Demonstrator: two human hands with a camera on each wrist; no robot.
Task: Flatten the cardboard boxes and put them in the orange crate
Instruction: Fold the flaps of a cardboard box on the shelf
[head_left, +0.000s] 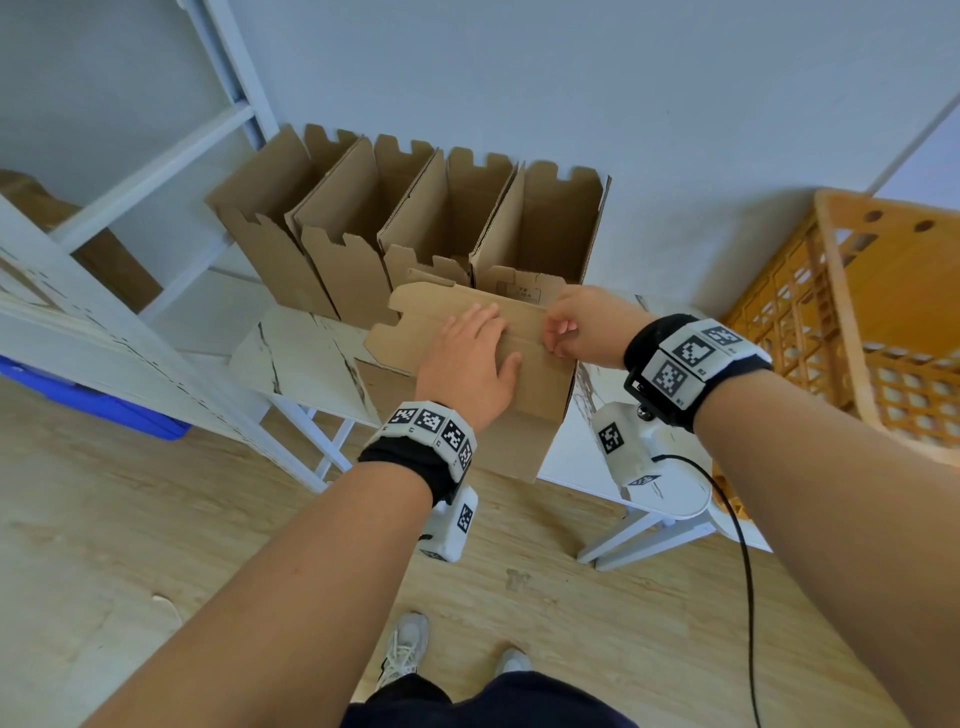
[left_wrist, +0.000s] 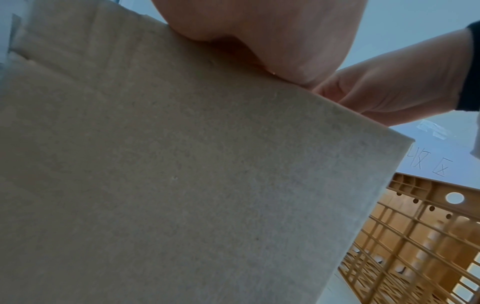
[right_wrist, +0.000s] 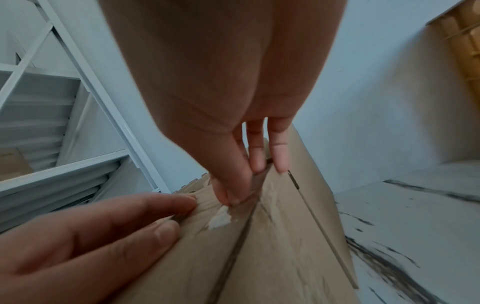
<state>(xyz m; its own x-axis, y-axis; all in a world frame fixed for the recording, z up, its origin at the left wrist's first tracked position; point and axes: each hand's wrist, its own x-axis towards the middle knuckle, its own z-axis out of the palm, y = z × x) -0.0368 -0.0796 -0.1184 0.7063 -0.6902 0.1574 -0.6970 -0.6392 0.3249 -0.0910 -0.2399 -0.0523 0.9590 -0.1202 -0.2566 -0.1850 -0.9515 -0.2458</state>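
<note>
Orange crate (head_left: 852, 332): standing at the right, beside the surface, well apart from both hands.
Surface (head_left: 301, 358): white with dark marble veins, carrying all the boxes.
Row of four boxes (head_left: 415, 223): upright and open on top, side by side at the back, against the wall.
Front box (head_left: 457, 322): at the near edge of the surface, top flaps folded down.
Left hand (head_left: 470, 358): fingers spread, flat on the top flap.
Right hand (head_left: 582, 327): fingertips pinching the flap edge at the middle seam.
</note>
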